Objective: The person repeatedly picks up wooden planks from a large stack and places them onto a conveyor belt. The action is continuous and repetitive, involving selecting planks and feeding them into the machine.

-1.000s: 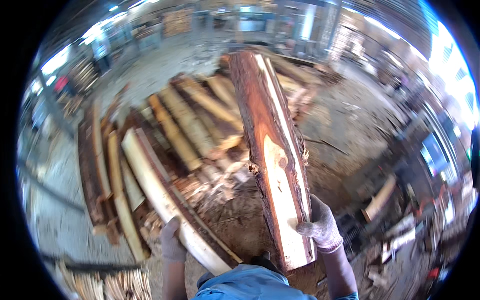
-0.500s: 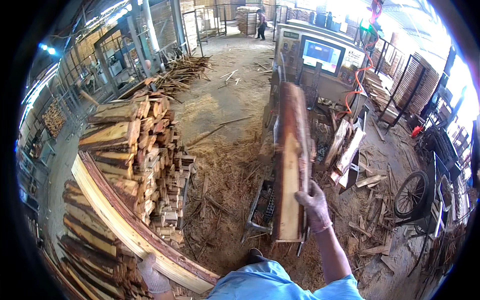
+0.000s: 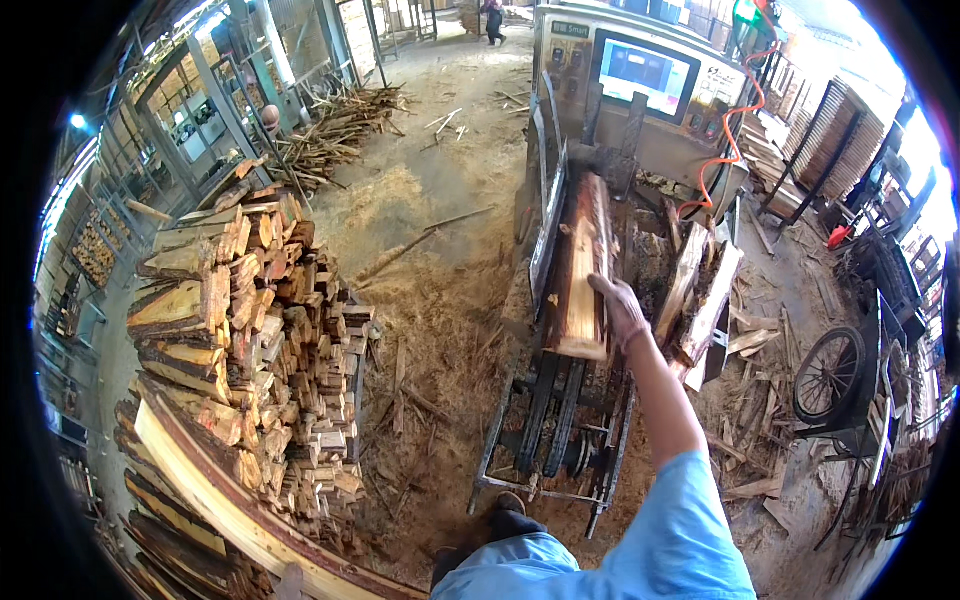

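Note:
A short bark-edged wood slab (image 3: 580, 318) lies lengthwise on the chain feed of a machine, its far end close to the machine's opening. My right hand (image 3: 622, 312), in a pale glove, is closed on its right side near the close end; the fingers on the far side are hidden. At the lower left, a long curved slab (image 3: 215, 500) with a bark edge slants across the wood stack. Only a bit of my left hand (image 3: 290, 582) shows at the bottom edge, its thumb over this long slab.
A tall stack of split wood (image 3: 290, 330) stands at left. Ahead is the machine's control panel with a screen (image 3: 645, 78) and an orange coiled hose (image 3: 712, 175). Slabs (image 3: 705, 300) lean right of the feed. A wheeled cart (image 3: 832, 375) and scraps lie farther right.
My right hand has pushed the short slab forward and down onto the feed toward the machine. The long slab and my left hand have sunk lower in view.

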The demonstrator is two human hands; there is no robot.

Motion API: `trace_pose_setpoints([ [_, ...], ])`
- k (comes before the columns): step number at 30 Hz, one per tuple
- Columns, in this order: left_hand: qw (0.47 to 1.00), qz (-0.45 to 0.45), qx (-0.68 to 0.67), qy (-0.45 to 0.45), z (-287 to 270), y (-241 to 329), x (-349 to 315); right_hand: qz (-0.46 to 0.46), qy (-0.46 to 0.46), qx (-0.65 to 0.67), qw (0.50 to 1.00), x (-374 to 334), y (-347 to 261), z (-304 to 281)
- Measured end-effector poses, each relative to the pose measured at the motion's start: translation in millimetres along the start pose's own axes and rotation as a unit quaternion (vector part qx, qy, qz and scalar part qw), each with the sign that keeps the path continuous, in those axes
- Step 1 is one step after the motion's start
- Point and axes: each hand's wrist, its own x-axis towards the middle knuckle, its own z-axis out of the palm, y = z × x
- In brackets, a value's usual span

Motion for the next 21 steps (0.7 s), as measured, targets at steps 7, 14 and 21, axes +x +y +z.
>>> trace_pose_setpoints([
  [7,0.996,0.007,0.031,0.083,-11.4,7.8,-21.2,-0.107,-0.199,-0.694,0.684,79.9,-20.2,22.2],
  [14,0.993,-0.018,0.023,0.111,-15.8,-7.1,-11.7,0.060,-0.019,-0.507,0.860,27.6,-48.3,73.3],
  [21,0.998,-0.014,-0.014,0.055,6.6,-0.1,-9.7,0.121,-0.040,-0.512,0.850,73.2,-31.1,65.1],
])
